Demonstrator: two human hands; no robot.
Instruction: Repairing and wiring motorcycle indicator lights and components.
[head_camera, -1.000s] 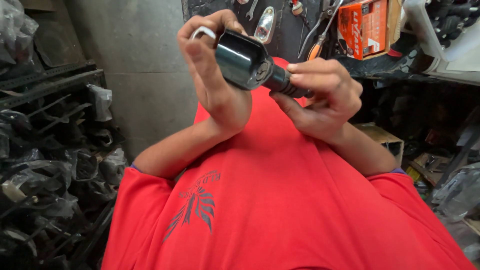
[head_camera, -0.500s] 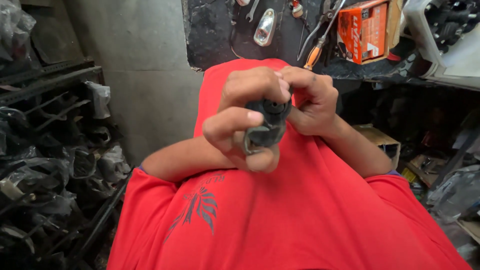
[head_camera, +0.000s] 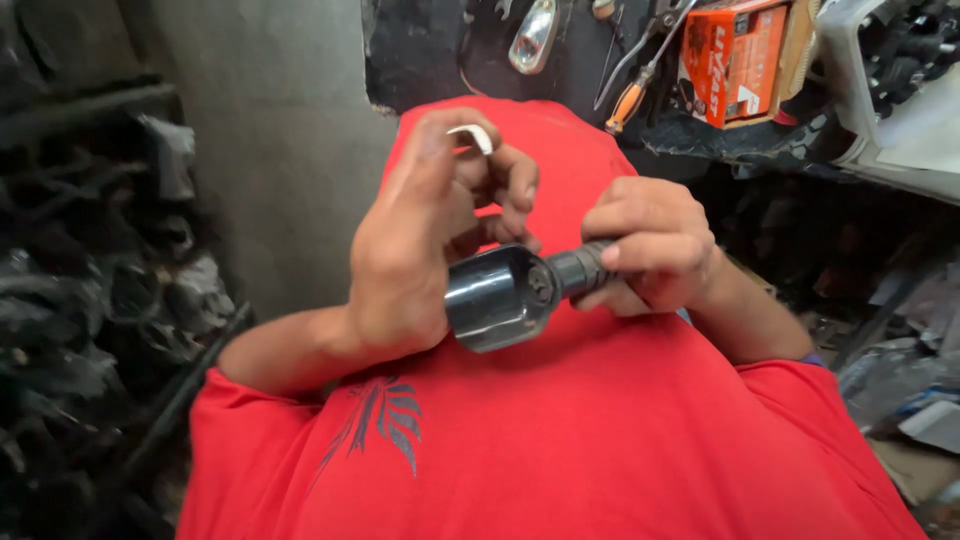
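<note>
A dark metal joint part (head_camera: 500, 295), a shiny cup on a short shaft, lies sideways in front of my red shirt (head_camera: 600, 440). My right hand (head_camera: 650, 240) is closed around its shaft. My left hand (head_camera: 420, 240) sits behind the cup, with the heel of the palm against it. The left fingertips pinch a small white curved piece (head_camera: 472, 135) above the cup. The cup's open end faces down and to the left; its inside is hidden.
A dark workbench (head_camera: 720, 140) ahead carries an orange box (head_camera: 735, 60), an orange-handled screwdriver (head_camera: 630, 100) and pliers. A white container (head_camera: 900, 90) stands at top right. A grey wall (head_camera: 270, 150) and racks of dark metal parts (head_camera: 90, 260) fill the left.
The joint part came down from face height to my chest and now lies sideways. My left hand shifted from gripping the cup to resting behind it, still pinching the white piece.
</note>
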